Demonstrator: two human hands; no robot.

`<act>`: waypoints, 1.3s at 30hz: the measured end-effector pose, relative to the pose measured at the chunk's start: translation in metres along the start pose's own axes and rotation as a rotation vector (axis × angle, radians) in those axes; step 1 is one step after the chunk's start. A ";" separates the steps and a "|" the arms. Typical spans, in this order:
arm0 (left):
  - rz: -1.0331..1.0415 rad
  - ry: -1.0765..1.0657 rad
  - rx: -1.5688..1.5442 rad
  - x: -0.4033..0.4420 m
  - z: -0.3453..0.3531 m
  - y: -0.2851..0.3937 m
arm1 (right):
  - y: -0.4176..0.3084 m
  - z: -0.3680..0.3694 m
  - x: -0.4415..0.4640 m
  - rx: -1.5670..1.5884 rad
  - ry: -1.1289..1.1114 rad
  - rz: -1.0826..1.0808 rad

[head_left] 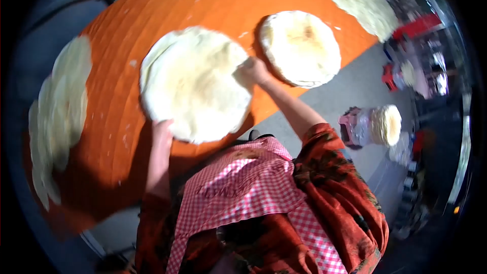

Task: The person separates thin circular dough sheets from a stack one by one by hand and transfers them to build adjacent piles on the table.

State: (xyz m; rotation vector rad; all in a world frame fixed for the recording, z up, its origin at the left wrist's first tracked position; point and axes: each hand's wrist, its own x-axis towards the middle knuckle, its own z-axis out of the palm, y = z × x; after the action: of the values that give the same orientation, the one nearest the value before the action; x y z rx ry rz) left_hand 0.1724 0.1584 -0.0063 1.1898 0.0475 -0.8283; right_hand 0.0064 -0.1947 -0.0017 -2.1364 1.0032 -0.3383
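A large round stack of flatbread (195, 86) lies on the orange cloth in front of me. At its lower left edge my left hand (162, 131) is closed on the rim, the fingers partly under the bread. My right hand (253, 71) grips the right edge of the same stack, its fingertips hidden by blur and the bread. Just right of that hand rests a second, smaller round stack of bread (302, 48) with browned patches, apart from the first.
The orange-covered table (116, 91) carries overlapping thin flatbreads (63, 111) at the left and more flatbreads (360, 0) at the upper right. Beyond its right edge, another bread stack (385, 125) stands by a pink crate (350, 128) and clear plastic.
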 end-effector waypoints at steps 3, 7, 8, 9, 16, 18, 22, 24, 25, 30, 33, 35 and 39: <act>0.024 -0.010 0.067 -0.021 0.031 0.038 | -0.022 -0.029 -0.018 0.354 0.079 -0.102; 0.122 -0.139 0.124 -0.033 0.132 0.088 | -0.051 -0.136 -0.028 0.709 0.155 -0.004; 0.168 -0.180 0.119 -0.040 0.173 0.097 | -0.033 -0.168 -0.019 0.602 0.245 -0.085; 0.201 -0.242 0.127 -0.042 0.210 0.104 | -0.013 -0.201 -0.011 0.567 0.307 -0.129; 0.127 -0.501 0.113 0.013 0.399 0.050 | 0.075 -0.370 -0.004 0.796 0.461 -0.089; 0.059 -0.507 0.141 0.051 0.408 0.004 | 0.135 -0.358 0.011 0.790 0.432 0.014; -0.177 -0.171 0.400 0.112 0.393 -0.109 | 0.267 -0.297 0.026 0.455 0.284 0.372; -0.120 -0.084 0.422 0.112 0.397 -0.113 | 0.248 -0.308 0.025 0.514 0.264 0.403; -0.123 -0.107 0.419 0.114 0.397 -0.110 | 0.247 -0.310 0.026 0.593 0.258 0.397; -0.108 -0.088 0.447 0.085 0.418 -0.085 | 0.202 -0.342 0.025 0.771 0.306 0.224; -0.126 -0.066 0.477 0.076 0.423 -0.087 | 0.230 -0.336 0.036 0.584 0.338 0.237; -0.143 -0.003 0.613 0.077 0.424 -0.091 | 0.257 -0.327 0.042 0.245 0.248 0.342; 0.642 0.154 1.183 0.077 0.423 -0.102 | 0.207 -0.345 0.020 -0.420 0.482 0.095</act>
State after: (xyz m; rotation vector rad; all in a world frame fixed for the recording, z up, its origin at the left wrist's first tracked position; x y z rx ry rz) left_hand 0.0070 -0.2470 0.0503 2.1968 -0.7574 -0.1169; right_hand -0.2707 -0.4737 0.0866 -2.4237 1.5575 -0.6661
